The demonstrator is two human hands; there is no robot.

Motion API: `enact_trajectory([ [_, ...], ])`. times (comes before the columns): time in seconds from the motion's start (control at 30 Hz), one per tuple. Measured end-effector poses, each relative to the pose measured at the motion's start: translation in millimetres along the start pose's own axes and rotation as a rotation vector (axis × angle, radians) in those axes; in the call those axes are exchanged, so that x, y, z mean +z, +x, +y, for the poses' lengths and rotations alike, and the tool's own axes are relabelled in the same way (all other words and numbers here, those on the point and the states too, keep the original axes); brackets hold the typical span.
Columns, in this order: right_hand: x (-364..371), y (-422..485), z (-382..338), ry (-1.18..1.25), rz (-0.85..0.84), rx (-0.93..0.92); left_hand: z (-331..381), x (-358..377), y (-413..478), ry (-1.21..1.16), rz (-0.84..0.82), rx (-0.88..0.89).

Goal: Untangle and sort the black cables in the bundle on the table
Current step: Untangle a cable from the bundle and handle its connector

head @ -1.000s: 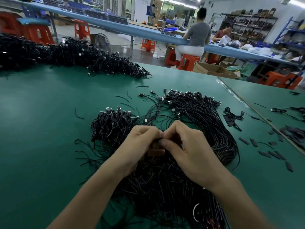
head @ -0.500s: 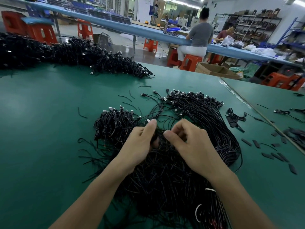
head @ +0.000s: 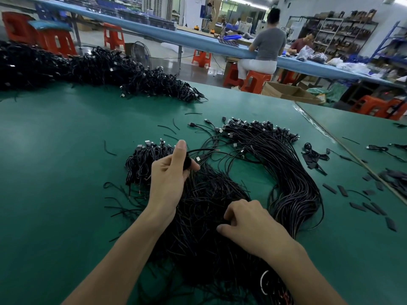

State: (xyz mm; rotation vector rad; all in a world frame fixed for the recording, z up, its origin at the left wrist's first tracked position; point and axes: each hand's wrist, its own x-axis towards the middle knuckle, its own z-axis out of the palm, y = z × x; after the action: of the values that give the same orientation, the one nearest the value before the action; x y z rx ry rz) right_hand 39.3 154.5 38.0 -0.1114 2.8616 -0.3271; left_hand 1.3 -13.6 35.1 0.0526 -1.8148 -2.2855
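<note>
- The bundle of black cables (head: 209, 194) is spread over the middle of the green table (head: 55, 172) and runs down to the near edge between the two forearms.
- A black strand (head: 187, 162) is pinched between the thumb and fingers of the left hand (head: 168, 181) above the bundle's far-left part — the grip is narrow, with the forefinger held straight up.
- The right hand (head: 251, 225) is set on the bundle closer to the near edge, fingers curled down into the strands; whether anything is held in that grip cannot be told.
- A combed fan of cables (head: 293, 179) is curved toward the right side, its plugs lying short of the far edge.
- Open green surface is seen left of the bundle, with a few stray offcuts (head: 110, 148) on it.
- A large cable heap (head: 88, 69) is laid along the far-left edge, well apart from the hands.
- Black strips (head: 342, 190) are scattered near the seam (head: 337, 142) on the right.
</note>
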Motion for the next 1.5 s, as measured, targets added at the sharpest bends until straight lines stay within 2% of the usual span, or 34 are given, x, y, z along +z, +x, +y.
enact_trajectory([
  [0.2,-3.0,-3.7,0.7,0.043,0.118,0.015,-1.2,0.5,0.4,0.077,-0.019,-0.061],
  [0.4,-25.0,-12.7,-2.9,0.044,0.19,-0.047,-1.5,-1.2,0.6,0.088,-0.089,-0.112],
  [0.47,-28.8,-13.4,-5.8,0.017,0.183,-0.057,-0.4,-1.2,0.2,0.067,-0.092,-0.128],
  [0.63,-12.2,-14.4,-14.8,-0.113,0.018,-0.017,1.6,-1.1,1.2,-0.002,-0.043,-0.112],
  [0.77,-2.5,-14.4,-15.1,-0.082,0.106,-0.028,-0.2,-2.4,2.7,0.036,-0.036,-0.057],
  [1.03,-3.5,-12.5,-17.8,-0.107,0.2,-0.058,1.3,-1.3,0.1,0.11,-0.049,-0.091],
  [1.17,-25.3,-15.5,-9.9,0.081,0.362,-0.097,5.3,-0.7,-0.4,0.1,-0.066,-0.057],
  [1.23,-40.0,-17.9,-10.2,0.257,0.573,-0.174,5.5,0.9,-1.8,0.048,-0.083,-0.066],
  [1.3,-47.7,-18.6,-14.4,0.436,0.825,-0.269,5.9,3.5,-4.4,-0.023,-0.158,-0.073],
  [1.33,-47.6,-18.0,-18.0,0.503,0.898,-0.308,6.2,4.8,-6.4,-0.05,-0.211,-0.069],
  [1.4,-42.7,-16.0,-23.8,0.597,0.932,-0.364,6.9,6.9,-10.5,-0.084,-0.321,-0.053],
  [1.5,-37.2,-14.1,-30.2,0.71,0.817,-0.467,10.5,8.6,-14.2,-0.14,-0.468,-0.067],
])
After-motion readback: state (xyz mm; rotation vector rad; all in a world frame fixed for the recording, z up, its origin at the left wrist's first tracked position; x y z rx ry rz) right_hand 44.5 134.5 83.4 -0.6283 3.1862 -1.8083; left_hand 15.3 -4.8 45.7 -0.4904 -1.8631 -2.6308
